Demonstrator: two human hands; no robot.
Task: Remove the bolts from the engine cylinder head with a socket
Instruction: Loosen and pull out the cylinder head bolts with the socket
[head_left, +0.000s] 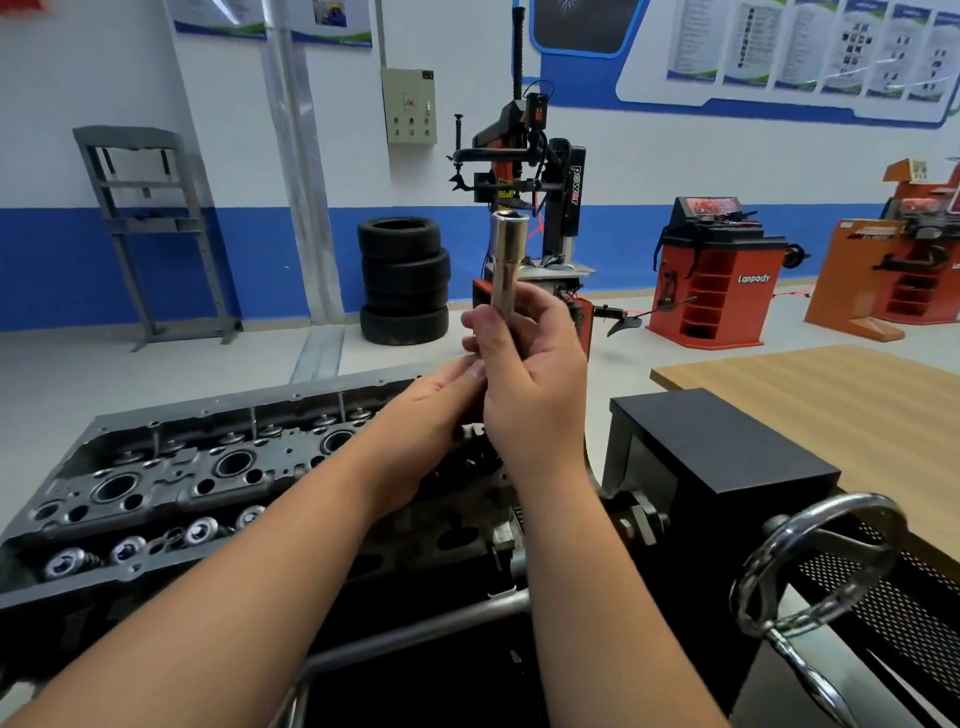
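A long chrome socket (507, 257) stands upright in the air, its open end up. My right hand (530, 374) grips its lower part with curled fingers. My left hand (434, 402) reaches in from the left just below, fingertips touching the socket's bottom end next to my right fingers; what they hold, if anything, is hidden. The grey engine cylinder head (171, 473) lies below and left on a stand, with round bores and valve springs showing. Its right end is hidden behind my forearms.
A chrome handwheel (810, 566) sticks out at the lower right beside a black box (727, 452). A wooden table (841, 395) stands to the right. A steel bar (415, 631) runs under my arms. Stacked tyres (404, 280) and a tyre changer (530, 171) stand behind.
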